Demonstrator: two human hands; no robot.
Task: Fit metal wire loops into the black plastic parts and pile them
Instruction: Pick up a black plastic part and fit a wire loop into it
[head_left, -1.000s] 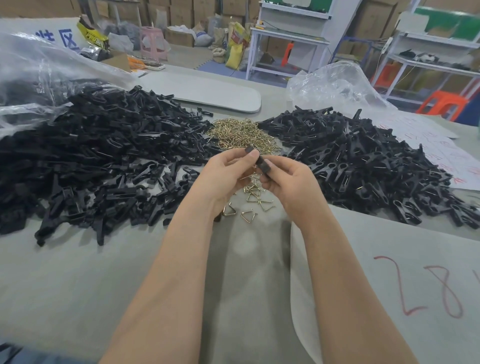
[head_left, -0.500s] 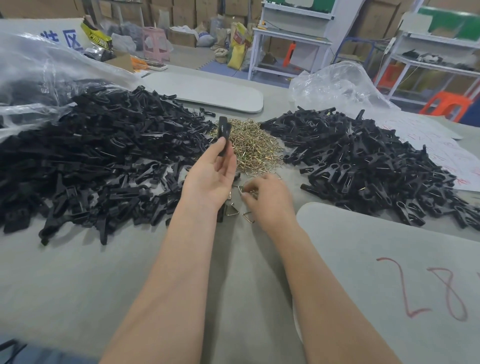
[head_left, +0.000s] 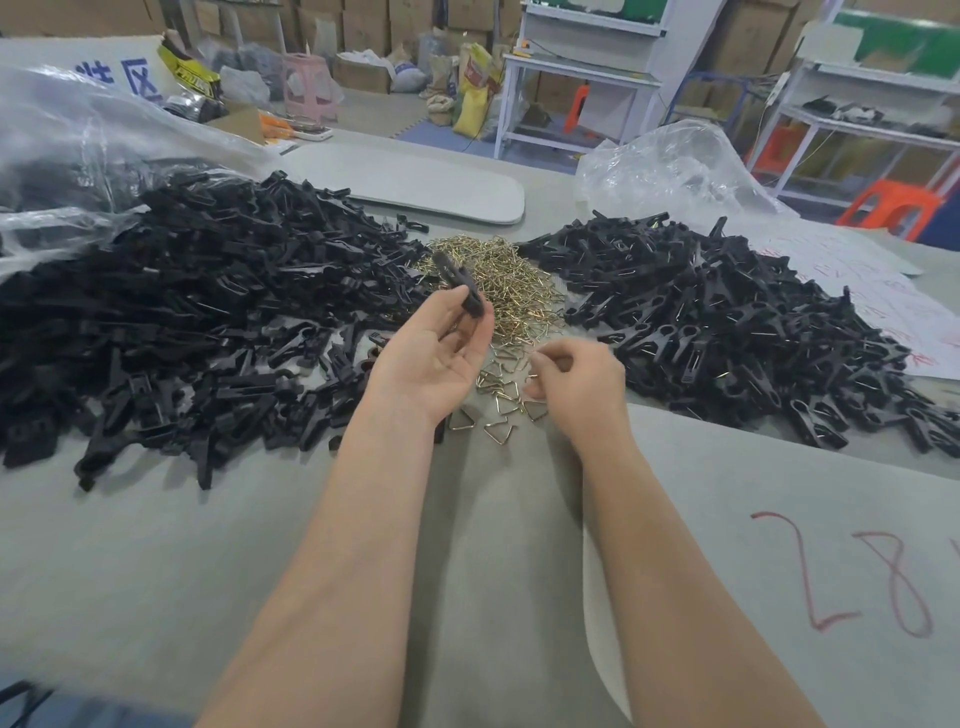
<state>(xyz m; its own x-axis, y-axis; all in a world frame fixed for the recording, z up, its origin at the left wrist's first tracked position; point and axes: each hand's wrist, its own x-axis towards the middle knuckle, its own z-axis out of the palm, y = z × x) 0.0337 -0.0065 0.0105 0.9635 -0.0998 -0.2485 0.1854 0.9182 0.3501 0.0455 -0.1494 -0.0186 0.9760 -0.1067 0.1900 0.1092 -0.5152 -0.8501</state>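
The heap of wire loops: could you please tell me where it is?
Head view: the heap lies mid-table between the left pile and right pile of black parts, beyond the left hand.

The left hand (head_left: 431, 358) and the right hand (head_left: 576, 384) are both bare, with slim fingers and short nails where these show. The left forearm (head_left: 332, 561) and the right forearm (head_left: 670, 571) are bare too, slender and smooth, uncovered right down to the bottom edge of the view. In the lower left corner lies a blurred patch of blue-grey cloth (head_left: 104, 714), probably clothing, though which garment cannot be told; a dark strap (head_left: 21, 699) crosses it.
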